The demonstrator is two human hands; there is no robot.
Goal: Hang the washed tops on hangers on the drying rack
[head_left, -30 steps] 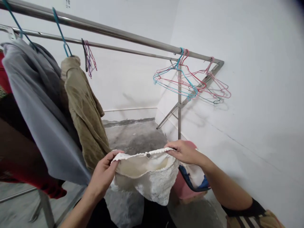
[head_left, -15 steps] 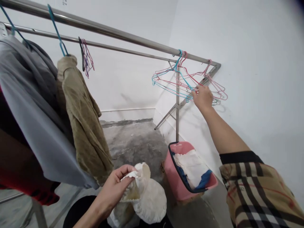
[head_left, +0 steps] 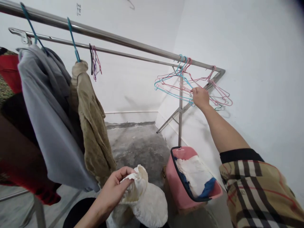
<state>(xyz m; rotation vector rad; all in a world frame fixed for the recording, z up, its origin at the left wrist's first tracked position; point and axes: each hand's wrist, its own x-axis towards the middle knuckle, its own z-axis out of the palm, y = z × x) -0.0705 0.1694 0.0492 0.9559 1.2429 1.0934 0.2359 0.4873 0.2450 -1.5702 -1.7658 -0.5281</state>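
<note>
My left hand [head_left: 113,190] is closed on the bunched top edge of a white lace garment [head_left: 144,202], which hangs low in front of me. My right hand [head_left: 200,97] is stretched up to the far end of the steel rail [head_left: 133,42], its fingers closed on a wire hanger in a cluster of pink and blue hangers [head_left: 182,87]. Which hanger it grips I cannot make out.
A grey garment [head_left: 47,120] and an olive shirt [head_left: 93,126] hang on blue hangers at the left, with red and dark clothes beyond. A pink basket [head_left: 180,186] of white and blue laundry sits on the concrete floor by the rack's leg [head_left: 180,120]. White walls close in behind and right.
A second ago both hands held the white garment spread open. My right hand let go and rose to the hangers on the rail; the garment now droops from my left hand alone.
</note>
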